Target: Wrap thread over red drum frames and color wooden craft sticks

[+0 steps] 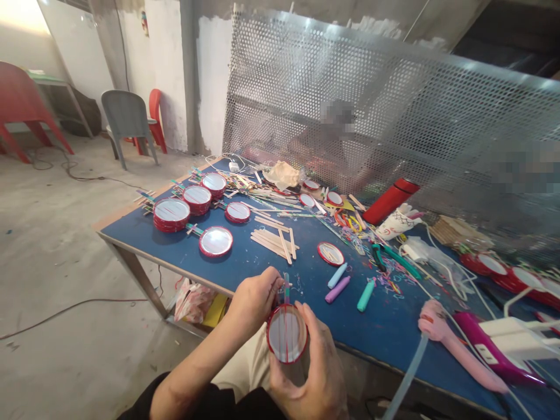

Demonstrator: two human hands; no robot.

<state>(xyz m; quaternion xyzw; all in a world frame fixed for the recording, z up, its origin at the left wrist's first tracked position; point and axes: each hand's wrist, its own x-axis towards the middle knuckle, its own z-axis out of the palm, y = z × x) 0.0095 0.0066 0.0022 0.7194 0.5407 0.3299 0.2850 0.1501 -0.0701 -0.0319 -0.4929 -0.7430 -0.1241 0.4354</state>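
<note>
A small toy banjo (280,338), with a round grey face, red rim and red strings, is held above my lap at the table's near edge. My right hand (321,364) curls around its round body, thumb and fingers on opposite sides of the rim. The narrow coloured neck points away from me. At its left side my left hand (258,296) is closed in a pinch by a short crosspiece; the fingers hide exactly what they grip. Beyond the hands lie wooden craft sticks (269,240) and a red-rimmed lid (331,253) with sticks in it.
Similar banjos (172,211) are stacked at the table's left. Blue, purple and green tubes (366,295), pliers (400,261) and loose rubber bands lie right of centre. A pink glue gun (464,350), cables and a red flask (389,201) are farther right. A perforated metal screen (280,76) stands behind.
</note>
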